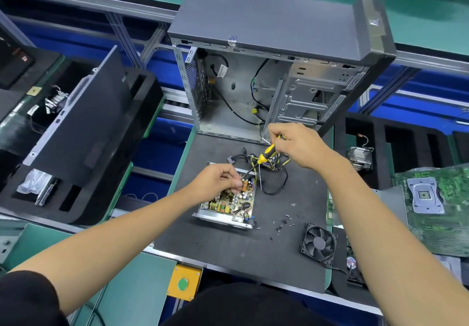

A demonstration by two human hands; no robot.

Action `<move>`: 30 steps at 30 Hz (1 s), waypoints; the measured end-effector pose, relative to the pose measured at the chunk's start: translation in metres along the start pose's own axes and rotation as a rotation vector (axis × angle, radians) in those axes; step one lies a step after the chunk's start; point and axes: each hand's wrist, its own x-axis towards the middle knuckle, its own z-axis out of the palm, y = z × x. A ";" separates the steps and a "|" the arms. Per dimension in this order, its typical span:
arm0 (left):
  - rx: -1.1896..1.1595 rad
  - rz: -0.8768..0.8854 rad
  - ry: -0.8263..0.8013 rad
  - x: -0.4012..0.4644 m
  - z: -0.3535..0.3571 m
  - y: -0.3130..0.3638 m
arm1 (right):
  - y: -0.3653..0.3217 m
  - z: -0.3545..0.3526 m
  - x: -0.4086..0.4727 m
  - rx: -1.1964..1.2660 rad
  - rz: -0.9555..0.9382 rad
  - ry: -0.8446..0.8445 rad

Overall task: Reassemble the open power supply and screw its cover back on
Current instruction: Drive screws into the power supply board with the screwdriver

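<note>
The open power supply (pixel 229 205) lies on the dark work mat (pixel 228 247), its circuit board bare and its cable bundle (pixel 275 173) trailing toward the far side. My right hand (pixel 294 143) grips a yellow-and-black screwdriver (pixel 264 156) whose shaft slants down to the board's far left corner. My left hand (pixel 219 181) rests over that corner with its fingers curled and pinched near the tip; what they hold is hidden. Several small black screws (pixel 283 223) lie loose on the mat to the right of the unit. I see no cover for the unit.
An empty computer case (pixel 279 54) stands open at the mat's far edge. A black fan (pixel 318 243) lies at the mat's right edge, a green motherboard (pixel 436 209) beyond it. Black foam trays (pixel 83 135) with parts fill the left. A yellow button box (pixel 184 283) sits at the near edge.
</note>
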 end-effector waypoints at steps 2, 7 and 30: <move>0.024 0.009 -0.020 0.000 0.000 0.002 | -0.003 -0.001 0.001 -0.088 -0.031 -0.016; 0.121 0.017 -0.059 0.003 0.007 0.002 | -0.013 -0.001 0.003 -0.144 -0.104 -0.044; 0.979 0.286 -0.387 0.013 0.028 0.005 | 0.029 -0.007 -0.025 -0.212 -0.047 -0.052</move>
